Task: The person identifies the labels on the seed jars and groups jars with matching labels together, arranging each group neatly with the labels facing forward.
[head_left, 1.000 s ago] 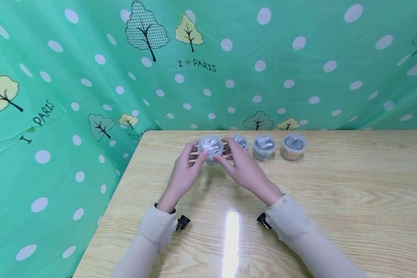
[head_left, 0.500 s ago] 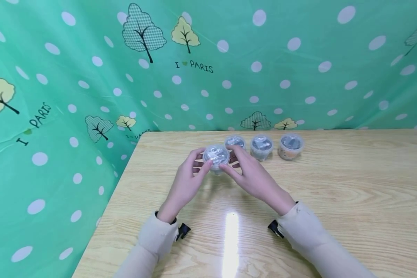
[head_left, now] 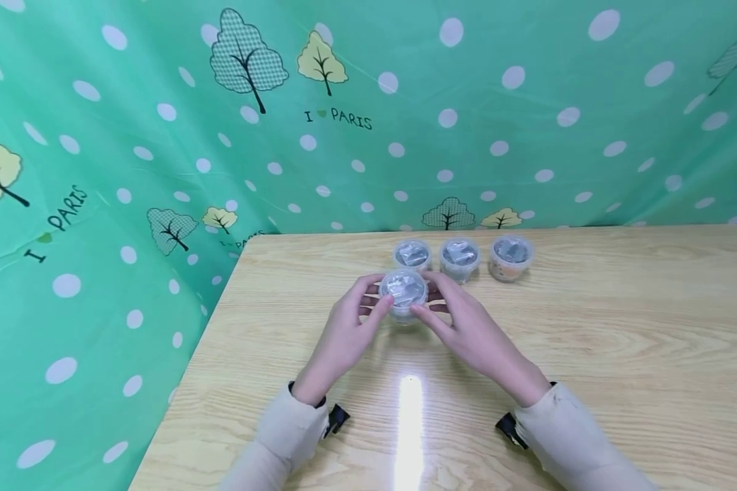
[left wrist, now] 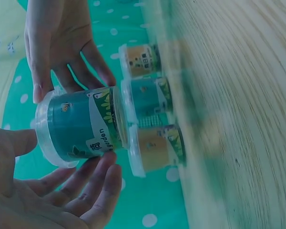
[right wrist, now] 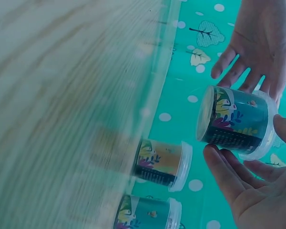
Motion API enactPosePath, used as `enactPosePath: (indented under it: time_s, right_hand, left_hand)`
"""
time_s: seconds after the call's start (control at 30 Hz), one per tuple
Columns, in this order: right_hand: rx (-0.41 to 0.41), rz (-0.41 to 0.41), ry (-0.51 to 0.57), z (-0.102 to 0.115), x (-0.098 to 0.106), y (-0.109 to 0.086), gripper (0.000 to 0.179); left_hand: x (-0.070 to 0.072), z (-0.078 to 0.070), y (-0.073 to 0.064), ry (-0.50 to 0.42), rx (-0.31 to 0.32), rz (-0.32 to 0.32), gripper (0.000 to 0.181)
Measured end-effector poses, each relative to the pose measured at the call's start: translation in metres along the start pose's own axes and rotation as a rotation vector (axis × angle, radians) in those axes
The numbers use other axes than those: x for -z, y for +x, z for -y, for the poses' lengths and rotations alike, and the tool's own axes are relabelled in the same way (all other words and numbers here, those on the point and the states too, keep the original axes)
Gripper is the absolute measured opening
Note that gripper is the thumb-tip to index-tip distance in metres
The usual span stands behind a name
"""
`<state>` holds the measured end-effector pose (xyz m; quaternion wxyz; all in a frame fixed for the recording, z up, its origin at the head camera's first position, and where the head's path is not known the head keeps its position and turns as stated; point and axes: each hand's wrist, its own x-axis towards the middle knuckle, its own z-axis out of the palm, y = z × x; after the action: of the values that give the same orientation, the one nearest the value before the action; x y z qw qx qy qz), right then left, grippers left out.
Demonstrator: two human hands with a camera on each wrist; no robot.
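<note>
A round plastic tub (head_left: 404, 290) with a clear lid hangs above the table, held between both hands. In the left wrist view its label (left wrist: 78, 124) is teal, with leaf drawings and the word "garden". My left hand (head_left: 351, 326) grips it from the left, thumb at the lid's rim and fingers along the side. From the opposite side my right hand (head_left: 475, 334) holds it the same way. The right wrist view shows flower drawings on the tub (right wrist: 240, 119) and its pale base clear of the tabletop.
Three similar lidded tubs stand in a row at the table's back: a left one (head_left: 412, 252) with an orange label, a teal middle one (head_left: 459, 259) and an orange right one (head_left: 511, 259). Behind the wooden table (head_left: 620, 327) hangs a green dotted cloth (head_left: 528, 116).
Both hands have carried the tub right and toward the person, away from the row. The row's left tub, partly covered by the right hand before, now shows more fully.
</note>
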<state>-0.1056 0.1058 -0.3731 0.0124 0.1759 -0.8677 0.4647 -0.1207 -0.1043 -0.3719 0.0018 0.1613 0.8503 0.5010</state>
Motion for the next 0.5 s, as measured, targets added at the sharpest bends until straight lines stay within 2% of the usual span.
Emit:
enactPosePath:
  time_s: [0.17,0.3,0.5]
  right_hand:
    - [-0.007,0.010,0.023,-0.002,0.004,-0.004,0.056]
    - [-0.023,0.010,-0.003,-0.003,0.009,-0.007,0.058]
    - [-0.030,0.006,-0.008,-0.007,0.014,-0.009,0.058]
  left_hand:
    - [-0.005,-0.005,-0.002,-0.002,0.013,0.013,0.046]
    - [-0.008,-0.008,-0.002,-0.013,0.022,0.023,0.046]
    - [-0.015,-0.010,0.001,-0.012,-0.009,0.029,0.046]
